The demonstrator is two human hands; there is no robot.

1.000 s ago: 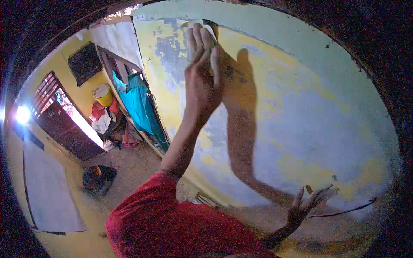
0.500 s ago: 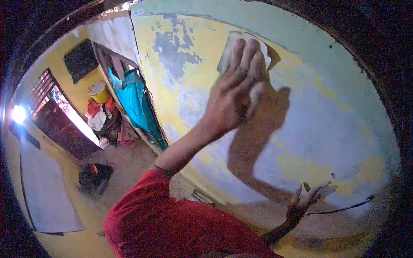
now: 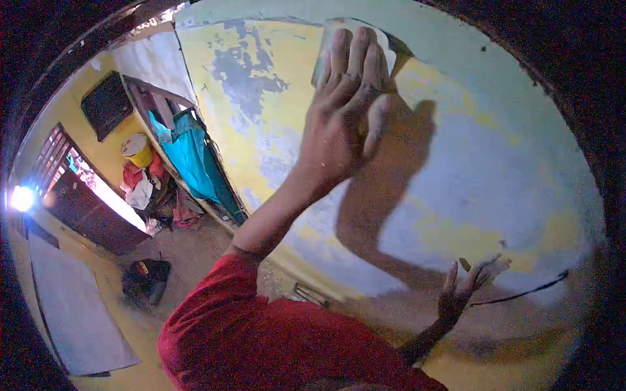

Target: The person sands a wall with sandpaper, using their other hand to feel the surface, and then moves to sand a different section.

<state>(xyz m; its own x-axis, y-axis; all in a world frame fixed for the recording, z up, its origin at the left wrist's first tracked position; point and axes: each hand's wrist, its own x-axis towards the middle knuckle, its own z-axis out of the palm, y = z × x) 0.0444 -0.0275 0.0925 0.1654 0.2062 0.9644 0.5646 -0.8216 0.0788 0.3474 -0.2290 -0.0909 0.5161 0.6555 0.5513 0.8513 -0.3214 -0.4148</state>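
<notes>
My left hand (image 3: 339, 124) is raised high, flat against a wall (image 3: 495, 176) of peeling yellow and pale blue paint. It presses a pale rectangular pad (image 3: 324, 49) onto the wall under its fingers, and only the pad's edges show. My red sleeve (image 3: 261, 339) fills the bottom of the view. My right hand (image 3: 464, 290) is lower on the wall with its fingers spread, holding nothing, fingertips touching the surface. The arm's shadow falls on the wall between the two hands.
A thin black cable (image 3: 521, 294) runs along the wall by my right hand. At the left are a teal cloth (image 3: 192, 159) in a doorway, a yellow bucket (image 3: 137, 150), piled clothes (image 3: 140, 189), a dark bag (image 3: 145, 280) and a pale mat (image 3: 72, 306).
My left hand slid the pad to the right across the wall, then a little upward. My right hand stayed spread on the wall.
</notes>
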